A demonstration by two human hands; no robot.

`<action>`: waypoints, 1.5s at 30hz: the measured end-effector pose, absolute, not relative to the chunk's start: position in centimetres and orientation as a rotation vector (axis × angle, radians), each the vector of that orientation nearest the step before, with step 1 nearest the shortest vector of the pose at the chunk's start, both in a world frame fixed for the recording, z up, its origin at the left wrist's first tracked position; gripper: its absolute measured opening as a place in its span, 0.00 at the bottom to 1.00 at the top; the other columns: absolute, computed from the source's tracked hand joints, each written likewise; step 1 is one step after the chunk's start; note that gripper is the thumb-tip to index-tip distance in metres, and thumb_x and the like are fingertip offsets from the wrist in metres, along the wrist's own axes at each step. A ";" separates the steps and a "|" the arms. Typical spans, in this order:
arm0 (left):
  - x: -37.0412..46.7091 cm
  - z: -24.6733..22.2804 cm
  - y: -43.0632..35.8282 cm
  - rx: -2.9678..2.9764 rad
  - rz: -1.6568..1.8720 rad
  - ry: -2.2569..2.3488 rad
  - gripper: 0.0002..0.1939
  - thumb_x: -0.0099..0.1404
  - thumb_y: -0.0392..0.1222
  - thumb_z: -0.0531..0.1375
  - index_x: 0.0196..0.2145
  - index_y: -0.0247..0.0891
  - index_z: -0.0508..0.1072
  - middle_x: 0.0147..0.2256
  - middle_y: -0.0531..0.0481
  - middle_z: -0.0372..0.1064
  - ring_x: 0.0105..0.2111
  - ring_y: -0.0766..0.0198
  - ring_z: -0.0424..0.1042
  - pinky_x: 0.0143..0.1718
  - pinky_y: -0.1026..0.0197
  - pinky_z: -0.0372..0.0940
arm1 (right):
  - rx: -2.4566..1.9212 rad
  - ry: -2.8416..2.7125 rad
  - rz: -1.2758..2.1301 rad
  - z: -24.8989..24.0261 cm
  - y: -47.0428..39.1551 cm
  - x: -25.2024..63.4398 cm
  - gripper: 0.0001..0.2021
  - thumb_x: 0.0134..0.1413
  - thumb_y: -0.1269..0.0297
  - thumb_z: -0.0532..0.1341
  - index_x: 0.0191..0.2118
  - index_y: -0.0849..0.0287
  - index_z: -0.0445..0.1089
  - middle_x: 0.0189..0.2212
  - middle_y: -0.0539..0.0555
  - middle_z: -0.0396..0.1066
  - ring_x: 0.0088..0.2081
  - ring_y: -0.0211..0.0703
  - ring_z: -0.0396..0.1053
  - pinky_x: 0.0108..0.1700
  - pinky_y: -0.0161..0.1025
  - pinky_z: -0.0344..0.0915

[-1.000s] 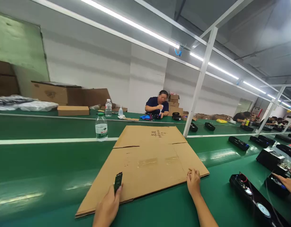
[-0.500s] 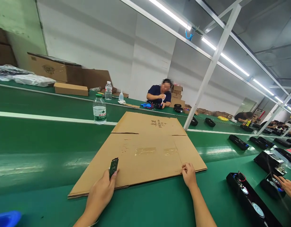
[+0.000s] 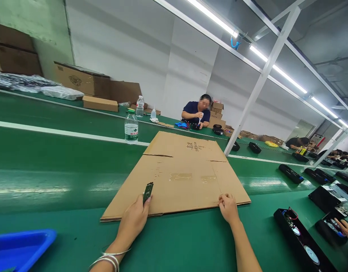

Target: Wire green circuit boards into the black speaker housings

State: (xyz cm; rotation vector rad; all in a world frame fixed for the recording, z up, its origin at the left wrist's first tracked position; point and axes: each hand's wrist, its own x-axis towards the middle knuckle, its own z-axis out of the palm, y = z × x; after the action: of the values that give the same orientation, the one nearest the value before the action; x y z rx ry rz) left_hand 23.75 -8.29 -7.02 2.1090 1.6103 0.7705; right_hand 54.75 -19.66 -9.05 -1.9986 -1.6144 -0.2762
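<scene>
My left hand (image 3: 134,218) is closed around a narrow green circuit board (image 3: 148,192), which points up and away over the near left part of a flat cardboard sheet (image 3: 188,192). Dark handwriting and strips of tape mark the sheet, and slits cut into its sides. On the sheet's near edge, towards the right, rests my right hand (image 3: 228,207). Its fingers are curled and pressed together. Whatever may be between those fingertips is hidden.
A blue tray (image 3: 46,241) stands at lower left. Beyond it are a water bottle (image 3: 131,128) and a white upright post (image 3: 261,81). Black speaker housings (image 3: 301,238) lie on the right, where another person's hand (image 3: 345,229) works. A co-worker (image 3: 192,109) sits across the line.
The view has swung left, so the scene sits further right and more of the blue tray shows. My left hand still holds the circuit board; my right stays at the cardboard's edge.
</scene>
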 end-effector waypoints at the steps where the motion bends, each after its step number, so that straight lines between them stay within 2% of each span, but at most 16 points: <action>1: 23.8 -7.1 -8.3 2.113 0.779 1.602 0.15 0.63 0.42 0.41 0.36 0.36 0.65 0.34 0.41 0.74 0.34 0.53 0.73 0.30 0.59 0.64 | -2.001 -1.614 -0.280 -9.0 -19.6 54.8 0.09 0.43 0.75 0.51 0.26 0.58 0.66 0.25 0.51 0.65 0.32 0.42 0.61 0.37 0.37 0.55; 6: 23.8 -7.2 -8.4 2.119 0.810 1.592 0.14 0.63 0.43 0.41 0.35 0.37 0.64 0.33 0.40 0.74 0.33 0.52 0.73 0.27 0.59 0.64 | -2.017 -1.593 -0.311 -9.3 -19.7 55.6 0.09 0.43 0.75 0.51 0.25 0.56 0.66 0.23 0.51 0.65 0.32 0.42 0.61 0.37 0.36 0.55; 11: 23.8 -7.0 -8.5 2.122 0.824 1.582 0.14 0.63 0.42 0.41 0.35 0.38 0.64 0.33 0.42 0.74 0.34 0.54 0.73 0.28 0.60 0.64 | -2.092 -1.433 -0.403 -9.8 -21.1 58.3 0.10 0.43 0.74 0.50 0.22 0.57 0.65 0.20 0.52 0.61 0.29 0.45 0.60 0.32 0.38 0.56; 18: 23.8 -6.8 -8.5 2.133 0.796 1.589 0.15 0.63 0.42 0.40 0.34 0.37 0.63 0.33 0.40 0.73 0.33 0.53 0.73 0.27 0.60 0.63 | -2.031 -1.384 -0.432 -10.3 -21.3 58.6 0.11 0.46 0.73 0.48 0.29 0.58 0.68 0.26 0.54 0.64 0.32 0.45 0.63 0.36 0.40 0.60; 24: 23.9 -6.7 -8.6 2.138 0.773 1.611 0.16 0.63 0.44 0.39 0.35 0.37 0.63 0.32 0.40 0.74 0.32 0.52 0.73 0.25 0.59 0.62 | -1.986 -1.499 -0.363 -10.3 -20.3 56.8 0.10 0.45 0.73 0.50 0.28 0.58 0.67 0.25 0.53 0.65 0.32 0.44 0.63 0.35 0.38 0.60; 35: 24.0 -7.0 -8.5 2.165 0.756 1.626 0.16 0.63 0.42 0.39 0.35 0.34 0.63 0.33 0.37 0.73 0.34 0.50 0.73 0.27 0.58 0.62 | -1.956 -1.574 -0.311 -10.3 -19.2 54.9 0.11 0.44 0.75 0.49 0.28 0.58 0.68 0.25 0.52 0.66 0.31 0.42 0.63 0.33 0.36 0.60; 41: 24.0 -7.1 -8.5 2.179 0.775 1.629 0.14 0.63 0.42 0.40 0.34 0.37 0.62 0.32 0.41 0.73 0.33 0.54 0.73 0.27 0.61 0.62 | -1.983 -1.468 -0.356 -10.4 -20.1 56.9 0.11 0.43 0.73 0.49 0.27 0.58 0.68 0.24 0.53 0.65 0.32 0.45 0.63 0.35 0.39 0.60; 45: 24.0 -7.1 -8.5 2.175 0.788 1.635 0.14 0.63 0.43 0.40 0.33 0.38 0.62 0.31 0.41 0.73 0.32 0.54 0.73 0.26 0.60 0.62 | -2.007 -1.381 -0.392 -10.7 -20.8 58.0 0.12 0.44 0.72 0.49 0.28 0.59 0.69 0.25 0.54 0.64 0.30 0.44 0.64 0.34 0.40 0.61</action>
State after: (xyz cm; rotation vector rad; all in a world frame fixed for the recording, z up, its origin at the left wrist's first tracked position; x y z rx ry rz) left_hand 24.03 -8.45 -7.07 2.1752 1.6349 0.7879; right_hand 58.04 -20.83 -10.66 -2.0072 -1.3810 -0.3917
